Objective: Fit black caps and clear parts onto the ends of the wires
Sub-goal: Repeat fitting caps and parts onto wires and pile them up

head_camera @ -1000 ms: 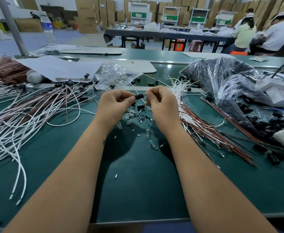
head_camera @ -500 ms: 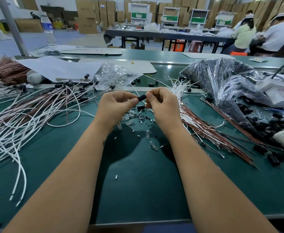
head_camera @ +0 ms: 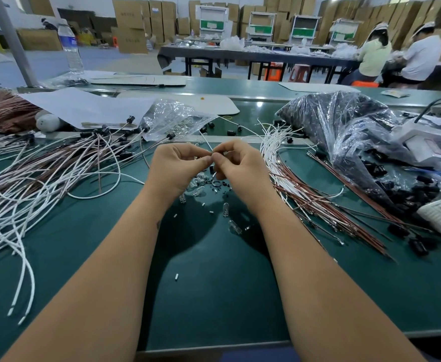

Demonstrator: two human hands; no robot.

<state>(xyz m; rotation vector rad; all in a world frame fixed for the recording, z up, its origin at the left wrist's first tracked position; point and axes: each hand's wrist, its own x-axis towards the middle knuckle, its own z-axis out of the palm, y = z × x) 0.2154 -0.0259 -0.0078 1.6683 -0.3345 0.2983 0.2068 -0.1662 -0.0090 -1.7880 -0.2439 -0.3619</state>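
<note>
- Left hand (head_camera: 177, 165) and right hand (head_camera: 236, 165) pinch 1 wire (head_camera: 206, 142) end together, fingertips touching, likely seating a small part; part itself hidden.
- Clear parts (head_camera: 198, 182) lie below, within reach.

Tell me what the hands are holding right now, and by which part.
Both hands pinch something small between their fingertips, left hand and right hand meeting above the loose clear parts. The piece itself is hidden by the fingers, so its held part cannot be told.

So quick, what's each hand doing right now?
Left hand: fingers curled, pinching something small; what it is cannot be told.
Right hand: fingers curled, pinching the same small piece.
</note>
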